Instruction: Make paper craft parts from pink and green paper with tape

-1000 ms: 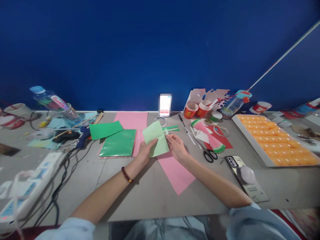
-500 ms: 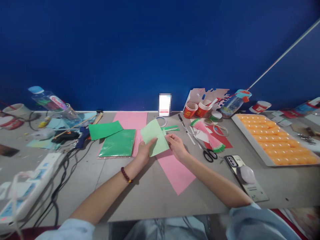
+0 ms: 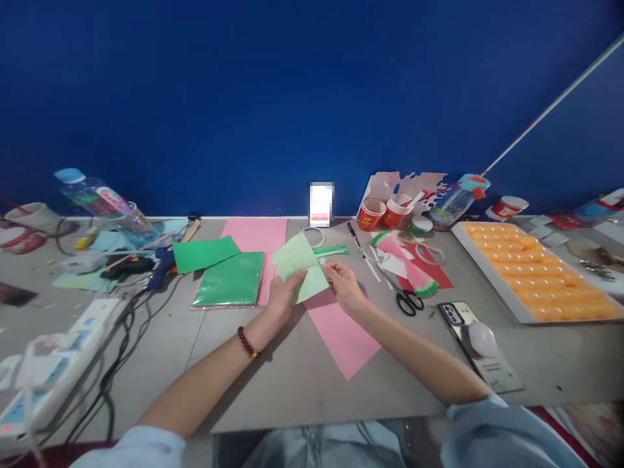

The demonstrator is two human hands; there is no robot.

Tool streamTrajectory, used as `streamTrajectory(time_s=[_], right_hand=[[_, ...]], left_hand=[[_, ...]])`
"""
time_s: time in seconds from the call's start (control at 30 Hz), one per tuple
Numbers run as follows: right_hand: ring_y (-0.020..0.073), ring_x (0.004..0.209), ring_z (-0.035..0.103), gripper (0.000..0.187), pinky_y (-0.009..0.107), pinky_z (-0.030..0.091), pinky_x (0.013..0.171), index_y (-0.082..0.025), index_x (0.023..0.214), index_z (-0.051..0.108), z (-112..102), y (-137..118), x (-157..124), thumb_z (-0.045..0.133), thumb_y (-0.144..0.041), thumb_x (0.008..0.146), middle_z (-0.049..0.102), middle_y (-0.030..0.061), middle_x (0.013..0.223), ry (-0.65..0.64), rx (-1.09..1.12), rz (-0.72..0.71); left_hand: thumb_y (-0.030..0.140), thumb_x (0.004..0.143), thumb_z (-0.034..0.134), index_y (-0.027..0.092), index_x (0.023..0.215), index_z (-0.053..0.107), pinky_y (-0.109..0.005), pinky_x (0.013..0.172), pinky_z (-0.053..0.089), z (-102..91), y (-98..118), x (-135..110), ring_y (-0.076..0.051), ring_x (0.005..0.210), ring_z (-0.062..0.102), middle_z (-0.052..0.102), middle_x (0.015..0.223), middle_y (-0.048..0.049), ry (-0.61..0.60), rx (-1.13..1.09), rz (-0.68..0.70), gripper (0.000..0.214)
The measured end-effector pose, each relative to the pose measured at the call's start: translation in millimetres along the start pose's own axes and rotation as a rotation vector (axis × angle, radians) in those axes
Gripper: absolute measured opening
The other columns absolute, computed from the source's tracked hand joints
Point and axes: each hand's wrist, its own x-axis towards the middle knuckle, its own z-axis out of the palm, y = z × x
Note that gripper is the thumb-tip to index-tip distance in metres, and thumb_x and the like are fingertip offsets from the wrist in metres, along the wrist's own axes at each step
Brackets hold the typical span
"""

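A light green sheet of paper [image 3: 301,260] is held up over the table. My left hand [image 3: 283,298] grips its lower left part, with the thumb lying on top of the sheet. My right hand [image 3: 345,284] is closed at its right edge, fingertips pinched together; a small whitish bit shows by them, too small to name. Beneath the hands lies a pink sheet [image 3: 344,338], partly covered by the green one. Just left is a packet of green paper [image 3: 231,279], with a loose green piece [image 3: 205,254] resting across its top corner.
Scissors [image 3: 408,303], a pen [image 3: 355,235] and a pink-and-green folded fan [image 3: 407,263] lie to the right, with a phone [image 3: 480,348] and a tray of orange balls [image 3: 541,273] farther out. A power strip [image 3: 58,364], cables and a glue gun [image 3: 160,268] occupy the left.
Almost nothing differs. Both hands keep their hold on the light green paper, which has shifted very slightly left.
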Motion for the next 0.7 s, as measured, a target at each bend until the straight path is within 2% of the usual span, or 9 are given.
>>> streamTrajectory(time_s=[0.1,0.2,0.37,0.5,0.7], right_hand=[[0.0075,0.049,0.042,0.035,0.024,0.032,0.050,-0.020,0.071,0.057,0.2,-1.4,-0.9,0.077,-0.045,0.060,0.051,-0.0069,0.056,0.009,0.003,0.006],[0.0084,0.052,0.047,0.031,0.024,0.036,0.054,-0.020,0.073,0.060,0.9,-5.1,-2.7,0.075,-0.045,0.062,0.054,-0.0061,0.057,-0.011,0.023,0.022],[0.0121,0.060,0.055,0.027,0.027,0.042,0.063,-0.020,0.071,0.064,-0.1,-9.1,-3.8,0.070,-0.046,0.066,0.061,-0.0026,0.063,-0.113,0.024,0.056],[0.0111,0.057,0.051,0.030,0.026,0.039,0.059,-0.020,0.066,0.061,-2.9,-4.9,-0.9,0.075,-0.046,0.061,0.059,-0.0034,0.061,-0.061,-0.029,0.026],[0.0118,0.060,0.051,0.032,0.027,0.039,0.060,-0.019,0.068,0.060,-3.4,-0.1,-1.5,0.075,-0.046,0.061,0.059,-0.0027,0.064,0.006,-0.068,-0.037]], left_hand=[[0.026,0.062,0.079,0.013,0.108,0.064,-0.037,0.083,0.052,-0.2,-0.8,0.9,-0.024,0.090,0.067,0.069,0.107,-0.0128,0.025,-0.002,-0.004,0.050],[0.025,0.061,0.079,0.012,0.105,0.065,-0.038,0.083,0.052,-0.3,-1.0,2.5,-0.025,0.090,0.067,0.070,0.107,-0.0129,0.064,-0.007,-0.029,0.048],[0.025,0.061,0.079,0.015,0.101,0.066,-0.039,0.085,0.052,0.2,-0.1,3.3,-0.026,0.094,0.067,0.070,0.107,-0.0112,0.093,-0.002,-0.042,0.044],[0.026,0.061,0.079,0.013,0.103,0.066,-0.041,0.085,0.052,0.0,-1.0,2.3,-0.026,0.092,0.067,0.069,0.107,-0.0127,0.069,0.012,-0.026,0.045],[0.027,0.063,0.078,0.013,0.110,0.064,-0.040,0.086,0.051,0.5,-0.9,-0.1,-0.025,0.092,0.067,0.068,0.110,-0.0131,0.037,0.009,0.019,0.051]])
